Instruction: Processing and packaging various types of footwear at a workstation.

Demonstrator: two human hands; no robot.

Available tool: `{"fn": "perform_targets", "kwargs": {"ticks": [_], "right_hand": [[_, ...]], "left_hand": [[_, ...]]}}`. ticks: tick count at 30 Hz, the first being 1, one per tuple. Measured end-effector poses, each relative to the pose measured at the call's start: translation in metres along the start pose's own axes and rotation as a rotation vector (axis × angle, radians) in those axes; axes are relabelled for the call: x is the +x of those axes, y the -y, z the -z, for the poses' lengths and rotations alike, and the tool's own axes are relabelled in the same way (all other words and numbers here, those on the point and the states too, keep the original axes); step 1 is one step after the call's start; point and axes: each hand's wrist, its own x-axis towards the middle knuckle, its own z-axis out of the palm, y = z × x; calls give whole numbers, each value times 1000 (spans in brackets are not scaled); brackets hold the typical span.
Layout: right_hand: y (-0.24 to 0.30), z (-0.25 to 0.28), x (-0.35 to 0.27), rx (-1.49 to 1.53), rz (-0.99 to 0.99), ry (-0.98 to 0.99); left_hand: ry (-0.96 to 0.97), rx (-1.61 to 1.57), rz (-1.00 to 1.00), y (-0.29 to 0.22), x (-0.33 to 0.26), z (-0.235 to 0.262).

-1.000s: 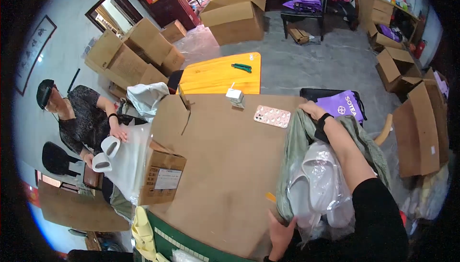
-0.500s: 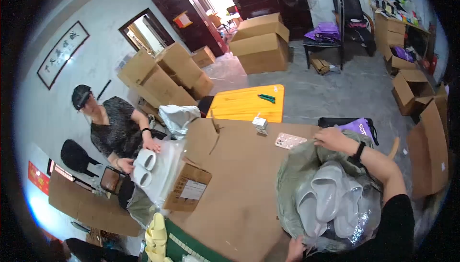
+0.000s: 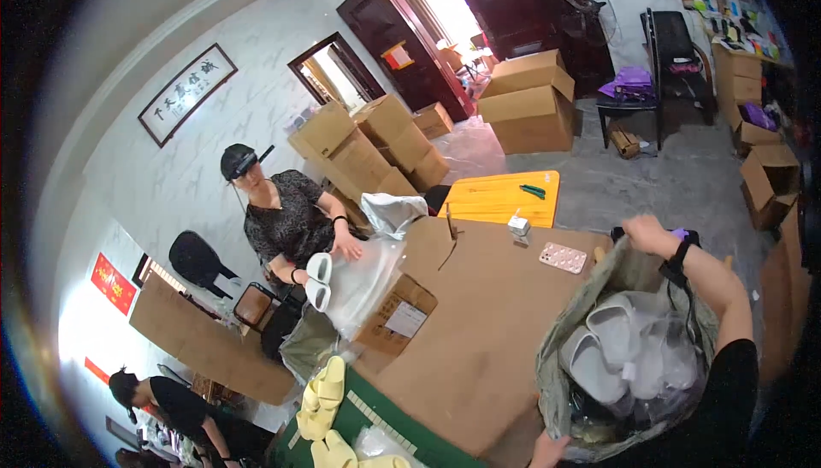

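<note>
The brown-covered worktop (image 3: 479, 322) is met along its right edge by a grey-green sack (image 3: 554, 365), whose mouth is spread wide. On the far left side of the worktop a cardboard carton (image 3: 398, 314) is set, with yellow slides (image 3: 323, 395) lying nearer the lower edge of the view. As far as can be judged, the opening of the sack is done — its contents are exposed, but the white slides (image 3: 592, 370), partly covered by clear plastic, are not yet lifted out and lie inside it. The far rim is gripped by the right hand (image 3: 650, 235), its fingers curled closed over the fabric; the near rim is touched by the left hand (image 3: 549, 451), but how far its fingers are closed cannot be told, as it is cut off by the view's lower edge. Near the far rim, a pink phone case (image 3: 563, 257) and a smaller white box (image 3: 518, 226) are seen.
</note>
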Motion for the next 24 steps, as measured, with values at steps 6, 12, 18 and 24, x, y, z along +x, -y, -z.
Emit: {"fn": "perform_targets", "kwargs": {"ticks": [6, 12, 18, 24], "right_hand": [[32, 13, 7, 241, 32, -107], [59, -16, -14, 472, -138, -317], [32, -10, -5, 432, -373, -398], [51, 32, -96, 416, -123, -144]], "left_hand": [[-46, 66, -226, -38, -60, 4], [-205, -160, -164, -38, -106, 21], [-203, 348, -184, -5, -83, 39], [-87, 48, -147, -38, -104, 27]]}}
